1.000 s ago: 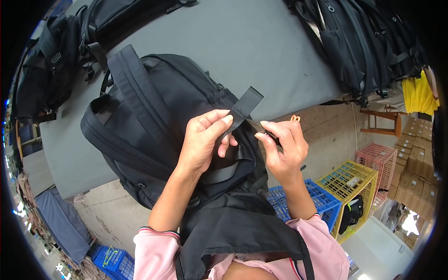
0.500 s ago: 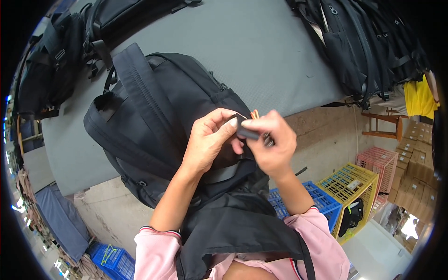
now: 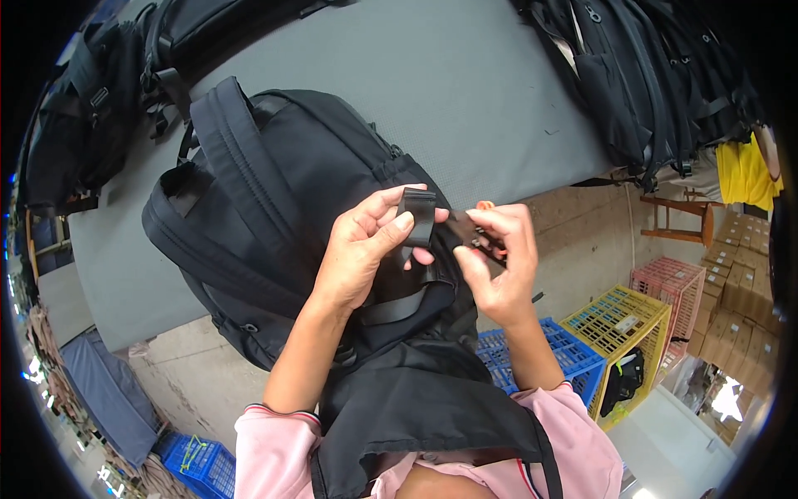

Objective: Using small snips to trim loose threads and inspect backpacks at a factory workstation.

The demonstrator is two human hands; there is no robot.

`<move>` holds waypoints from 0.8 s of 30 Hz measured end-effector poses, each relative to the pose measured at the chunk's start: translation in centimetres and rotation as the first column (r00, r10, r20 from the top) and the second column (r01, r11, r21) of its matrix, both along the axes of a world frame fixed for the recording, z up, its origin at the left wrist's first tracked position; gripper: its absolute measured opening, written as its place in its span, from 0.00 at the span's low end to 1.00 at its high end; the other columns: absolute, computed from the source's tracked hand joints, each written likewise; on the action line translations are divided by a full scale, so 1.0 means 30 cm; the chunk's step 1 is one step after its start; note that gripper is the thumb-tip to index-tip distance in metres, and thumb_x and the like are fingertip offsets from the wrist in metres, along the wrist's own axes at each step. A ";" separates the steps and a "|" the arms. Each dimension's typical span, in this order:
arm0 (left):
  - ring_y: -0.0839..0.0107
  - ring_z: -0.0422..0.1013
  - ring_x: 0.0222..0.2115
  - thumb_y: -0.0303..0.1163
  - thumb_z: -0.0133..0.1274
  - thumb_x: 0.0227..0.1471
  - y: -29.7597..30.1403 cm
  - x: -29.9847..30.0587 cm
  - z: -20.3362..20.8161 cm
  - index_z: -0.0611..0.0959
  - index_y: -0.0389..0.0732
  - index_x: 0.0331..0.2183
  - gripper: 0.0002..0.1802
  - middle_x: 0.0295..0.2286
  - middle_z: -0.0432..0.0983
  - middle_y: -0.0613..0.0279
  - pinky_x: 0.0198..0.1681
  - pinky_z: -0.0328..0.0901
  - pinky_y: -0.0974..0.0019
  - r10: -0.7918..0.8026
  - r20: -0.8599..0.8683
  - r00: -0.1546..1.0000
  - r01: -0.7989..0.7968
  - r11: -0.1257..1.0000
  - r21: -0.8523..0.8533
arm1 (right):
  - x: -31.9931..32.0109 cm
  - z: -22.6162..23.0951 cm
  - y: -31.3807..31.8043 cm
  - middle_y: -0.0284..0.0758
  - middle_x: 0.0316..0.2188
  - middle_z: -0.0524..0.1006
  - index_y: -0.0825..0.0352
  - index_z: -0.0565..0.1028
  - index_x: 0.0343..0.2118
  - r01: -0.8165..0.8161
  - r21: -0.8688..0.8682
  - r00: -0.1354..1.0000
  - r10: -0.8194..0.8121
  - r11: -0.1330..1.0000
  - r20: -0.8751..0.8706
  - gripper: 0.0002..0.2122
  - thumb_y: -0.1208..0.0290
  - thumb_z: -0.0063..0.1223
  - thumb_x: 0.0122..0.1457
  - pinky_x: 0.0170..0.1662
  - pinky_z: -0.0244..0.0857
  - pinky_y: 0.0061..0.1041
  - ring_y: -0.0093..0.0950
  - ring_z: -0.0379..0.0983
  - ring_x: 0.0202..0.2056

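A black backpack (image 3: 324, 166) lies on the grey table, its padded shoulder strap arching over it. Above its near right side, my left hand (image 3: 353, 249) pinches a folded piece of black webbing strap (image 3: 420, 218) between thumb and fingers. Just to the right, my right hand (image 3: 507, 266) is curled around something dark, partly hidden by the fingers and blurred. A bit of orange shows above its index finger. I cannot tell whether the dark piece at the right fingers belongs to the strap.
The grey table (image 3: 465, 100) bears more black bags (image 3: 640, 91) at the right and a black bag (image 3: 83, 125) at the left. Blue (image 3: 540, 358), yellow (image 3: 619, 324) and pink crates (image 3: 669, 287) stand at right. Beyond are a wooden stool (image 3: 682, 218) and stacked cartons (image 3: 744, 308).
My right hand has drawn slightly away to the right from my left, and its fingers have spread. The strap in my left hand now shows as a folded, upright loop. The backpack has shifted slightly left.
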State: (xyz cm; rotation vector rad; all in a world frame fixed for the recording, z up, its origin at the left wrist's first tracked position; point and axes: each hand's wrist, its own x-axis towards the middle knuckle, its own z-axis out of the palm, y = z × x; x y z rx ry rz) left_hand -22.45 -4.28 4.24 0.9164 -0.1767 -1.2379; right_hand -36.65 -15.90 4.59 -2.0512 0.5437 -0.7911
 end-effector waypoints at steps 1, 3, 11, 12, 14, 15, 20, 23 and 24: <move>0.75 0.74 0.25 0.29 0.50 0.56 0.001 0.000 -0.005 0.71 0.34 0.50 0.20 0.37 0.78 0.54 0.28 0.68 0.75 0.004 0.041 0.999 -0.006 0.999 0.034 | -0.006 -0.007 -0.011 0.34 0.30 0.70 0.65 0.74 0.40 0.026 -0.131 1.000 -0.028 0.991 -0.012 0.17 0.80 0.60 0.44 0.27 0.65 0.21 0.26 0.70 0.26; 0.76 0.74 0.21 0.30 0.50 0.56 0.001 -0.003 -0.011 0.71 0.33 0.50 0.20 0.35 0.78 0.54 0.22 0.65 0.79 0.003 0.081 0.997 -0.009 0.998 0.067 | -0.009 0.002 -0.020 0.33 0.28 0.70 0.65 0.75 0.38 0.047 -0.216 0.996 -0.063 0.975 -0.067 0.16 0.77 0.64 0.43 0.25 0.65 0.23 0.25 0.70 0.23; 0.78 0.70 0.18 0.30 0.52 0.55 -0.005 -0.012 -0.010 0.75 0.32 0.44 0.16 0.33 0.79 0.53 0.23 0.66 0.77 -0.028 0.090 0.996 0.021 0.997 0.076 | 0.020 -0.007 -0.031 0.33 0.23 0.70 0.64 0.77 0.34 0.012 -0.353 0.995 -0.046 0.935 -0.087 0.13 0.78 0.63 0.42 0.25 0.64 0.26 0.29 0.70 0.21; 0.78 0.70 0.18 0.30 0.52 0.55 -0.005 -0.010 -0.008 0.75 0.32 0.44 0.16 0.33 0.79 0.53 0.23 0.66 0.77 -0.030 0.090 0.995 0.023 0.997 0.075 | 0.016 -0.013 -0.033 0.33 0.23 0.70 0.64 0.77 0.34 0.014 -0.354 0.995 -0.047 0.935 -0.087 0.13 0.78 0.63 0.42 0.25 0.64 0.26 0.29 0.70 0.21; 0.77 0.70 0.18 0.30 0.51 0.55 -0.009 -0.008 -0.004 0.76 0.32 0.44 0.15 0.32 0.79 0.53 0.23 0.67 0.77 -0.018 0.074 0.997 0.012 0.996 0.090 | 0.007 -0.020 -0.046 0.33 0.23 0.70 0.64 0.77 0.34 0.070 -0.357 0.997 -0.075 0.931 0.000 0.12 0.77 0.63 0.42 0.25 0.64 0.26 0.29 0.70 0.21; 0.77 0.70 0.18 0.30 0.51 0.55 -0.003 -0.006 -0.004 0.76 0.32 0.44 0.15 0.32 0.79 0.53 0.23 0.67 0.77 -0.013 0.077 0.997 0.005 0.996 0.093 | 0.009 -0.009 -0.036 0.33 0.23 0.70 0.64 0.77 0.34 0.065 -0.354 0.998 -0.069 0.933 0.003 0.12 0.77 0.63 0.42 0.25 0.64 0.26 0.29 0.70 0.21; 0.78 0.71 0.19 0.28 0.51 0.55 0.020 -0.017 -0.036 0.74 0.32 0.46 0.17 0.33 0.79 0.53 0.24 0.67 0.77 0.031 0.124 0.992 -0.040 0.997 0.070 | 0.024 0.016 -0.012 0.33 0.23 0.70 0.64 0.77 0.33 0.016 -0.191 0.991 -0.041 0.982 -0.128 0.12 0.79 0.62 0.43 0.26 0.64 0.26 0.30 0.69 0.22; 0.67 0.74 0.36 0.31 0.55 0.52 0.032 -0.032 0.065 0.75 0.31 0.46 0.21 0.36 0.78 0.53 0.40 0.69 0.65 -0.177 0.790 0.587 -0.010 0.974 0.225 | 0.010 -0.008 -0.039 0.31 0.26 0.69 0.66 0.75 0.33 0.121 0.068 0.993 -0.120 0.990 -0.023 0.09 0.83 0.58 0.47 0.28 0.61 0.19 0.21 0.66 0.26; 0.59 0.73 0.41 0.32 0.57 0.48 0.049 -0.026 0.121 0.76 0.32 0.46 0.23 0.39 0.77 0.50 0.45 0.67 0.61 -0.147 0.927 0.345 0.044 0.989 0.141 | 0.005 -0.017 -0.060 0.29 0.27 0.68 0.67 0.74 0.33 0.171 0.176 0.985 -0.174 0.969 0.007 0.09 0.83 0.57 0.48 0.30 0.60 0.17 0.18 0.65 0.27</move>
